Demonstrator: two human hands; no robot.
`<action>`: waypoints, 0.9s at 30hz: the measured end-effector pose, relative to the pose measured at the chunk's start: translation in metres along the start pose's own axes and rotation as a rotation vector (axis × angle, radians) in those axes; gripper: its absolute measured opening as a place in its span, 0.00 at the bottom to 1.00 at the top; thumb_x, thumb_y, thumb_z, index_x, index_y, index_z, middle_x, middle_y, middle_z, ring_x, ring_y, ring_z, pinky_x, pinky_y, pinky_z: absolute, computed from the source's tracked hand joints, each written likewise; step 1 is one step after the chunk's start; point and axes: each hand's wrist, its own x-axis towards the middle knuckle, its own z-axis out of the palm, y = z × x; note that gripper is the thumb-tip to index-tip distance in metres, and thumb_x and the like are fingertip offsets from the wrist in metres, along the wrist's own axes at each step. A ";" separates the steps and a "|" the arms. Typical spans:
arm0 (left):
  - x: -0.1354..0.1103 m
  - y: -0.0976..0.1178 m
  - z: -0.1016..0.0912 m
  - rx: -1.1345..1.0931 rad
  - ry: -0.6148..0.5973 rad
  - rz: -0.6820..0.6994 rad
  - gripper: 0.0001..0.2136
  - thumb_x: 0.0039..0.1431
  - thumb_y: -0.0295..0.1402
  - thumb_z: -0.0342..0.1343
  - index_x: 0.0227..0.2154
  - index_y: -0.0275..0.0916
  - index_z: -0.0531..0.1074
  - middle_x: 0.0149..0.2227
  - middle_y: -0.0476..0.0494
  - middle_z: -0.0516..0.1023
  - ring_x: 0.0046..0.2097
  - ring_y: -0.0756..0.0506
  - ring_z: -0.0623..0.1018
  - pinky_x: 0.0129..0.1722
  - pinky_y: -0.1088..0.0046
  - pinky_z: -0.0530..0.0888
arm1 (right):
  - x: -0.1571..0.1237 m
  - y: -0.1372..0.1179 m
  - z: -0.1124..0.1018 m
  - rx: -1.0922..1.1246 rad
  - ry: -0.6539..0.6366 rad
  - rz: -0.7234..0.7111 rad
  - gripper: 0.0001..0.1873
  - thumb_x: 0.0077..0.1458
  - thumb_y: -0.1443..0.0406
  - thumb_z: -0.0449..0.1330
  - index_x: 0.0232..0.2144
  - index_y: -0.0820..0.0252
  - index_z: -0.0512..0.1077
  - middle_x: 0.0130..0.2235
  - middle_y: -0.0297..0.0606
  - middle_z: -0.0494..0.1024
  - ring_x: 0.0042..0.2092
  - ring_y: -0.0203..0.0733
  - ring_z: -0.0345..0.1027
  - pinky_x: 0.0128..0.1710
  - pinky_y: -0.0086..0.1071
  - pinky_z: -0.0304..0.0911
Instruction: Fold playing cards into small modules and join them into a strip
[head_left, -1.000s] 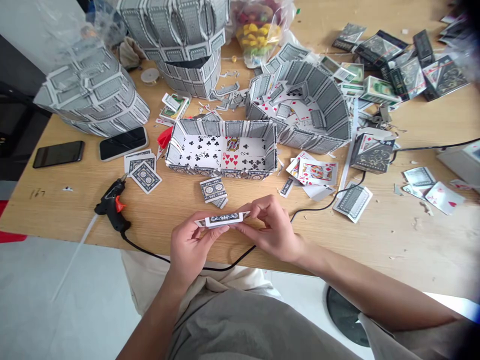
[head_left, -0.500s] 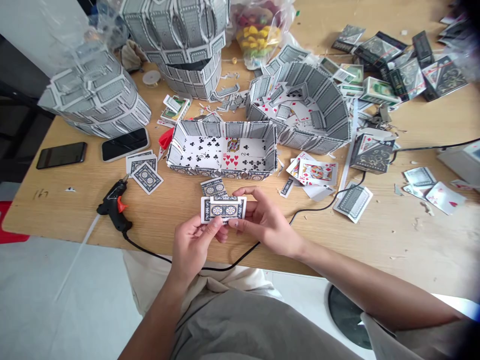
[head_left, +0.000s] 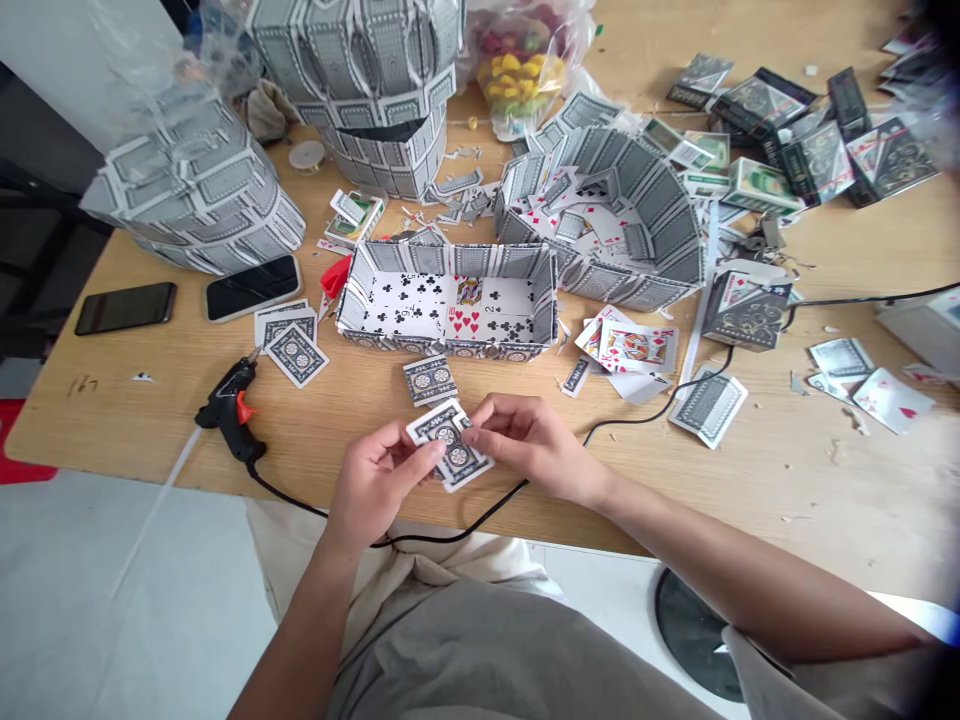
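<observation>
While the left hand [head_left: 382, 475] pinches the navy-and-white patterned paper playing cards [head_left: 459, 460], thumb on top, the right hand [head_left: 529, 445] grips their right edge, over the pale wooden table [head_left: 675, 500] near its front. Likely best: edges squared, light even pressure. Readable: "10" on the white ten-of-hearts card [head_left: 463, 325], "K" on the white-bordered multicoloured king card [head_left: 637, 347]; black cardboard card boxes' [head_left: 817, 160] print illegible.

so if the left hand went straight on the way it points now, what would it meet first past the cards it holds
Most likely the right hand, which is at the other side of those same cards, though depth is hard to judge here.
</observation>
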 end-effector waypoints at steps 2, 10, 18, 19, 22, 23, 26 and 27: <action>0.002 -0.003 0.000 0.021 0.042 0.076 0.15 0.59 0.42 0.71 0.26 0.37 0.76 0.26 0.49 0.78 0.28 0.50 0.74 0.28 0.77 0.73 | 0.000 0.003 -0.001 0.019 -0.013 0.010 0.20 0.49 0.57 0.80 0.32 0.61 0.77 0.31 0.34 0.83 0.32 0.36 0.76 0.35 0.29 0.71; 0.002 -0.007 0.000 0.100 0.064 0.133 0.14 0.63 0.42 0.69 0.30 0.38 0.77 0.25 0.50 0.77 0.27 0.51 0.73 0.26 0.78 0.73 | 0.000 0.002 0.001 0.060 0.007 -0.047 0.18 0.48 0.59 0.81 0.37 0.61 0.83 0.37 0.38 0.87 0.37 0.40 0.80 0.44 0.34 0.76; 0.003 -0.004 -0.001 0.080 0.031 0.070 0.16 0.65 0.43 0.67 0.26 0.39 0.74 0.23 0.52 0.76 0.25 0.52 0.73 0.25 0.80 0.73 | -0.001 -0.002 0.001 0.011 0.069 -0.022 0.16 0.50 0.57 0.80 0.35 0.62 0.86 0.32 0.38 0.86 0.30 0.36 0.76 0.33 0.29 0.74; 0.004 -0.004 -0.001 0.072 0.027 0.067 0.17 0.65 0.43 0.67 0.26 0.39 0.74 0.23 0.53 0.76 0.25 0.52 0.73 0.25 0.80 0.73 | 0.000 -0.002 0.001 0.011 0.065 -0.018 0.16 0.50 0.57 0.80 0.35 0.62 0.86 0.33 0.38 0.86 0.30 0.36 0.76 0.32 0.29 0.74; 0.004 -0.005 0.000 0.053 0.024 0.060 0.17 0.66 0.44 0.66 0.26 0.39 0.74 0.23 0.53 0.75 0.25 0.53 0.72 0.24 0.81 0.72 | 0.001 0.000 0.001 0.013 0.047 -0.013 0.17 0.50 0.57 0.79 0.36 0.63 0.85 0.33 0.38 0.86 0.31 0.36 0.77 0.33 0.28 0.76; 0.004 -0.005 0.001 0.050 0.024 0.057 0.17 0.66 0.44 0.66 0.27 0.38 0.74 0.23 0.53 0.75 0.25 0.53 0.72 0.24 0.81 0.71 | 0.001 0.001 0.001 0.014 0.044 -0.017 0.17 0.51 0.57 0.79 0.38 0.63 0.85 0.33 0.38 0.86 0.31 0.36 0.78 0.34 0.28 0.76; 0.005 -0.006 0.002 0.039 0.017 0.044 0.16 0.66 0.44 0.66 0.29 0.38 0.76 0.24 0.52 0.75 0.26 0.53 0.72 0.25 0.81 0.72 | 0.002 0.003 -0.001 -0.011 0.056 -0.055 0.23 0.54 0.59 0.78 0.50 0.62 0.82 0.31 0.34 0.84 0.30 0.35 0.78 0.33 0.27 0.75; 0.005 -0.006 0.002 0.030 0.014 0.045 0.15 0.66 0.44 0.66 0.31 0.38 0.77 0.25 0.52 0.75 0.26 0.52 0.72 0.25 0.81 0.72 | 0.002 0.003 -0.001 -0.027 0.062 -0.074 0.26 0.55 0.61 0.77 0.54 0.62 0.80 0.30 0.32 0.83 0.29 0.34 0.77 0.32 0.27 0.75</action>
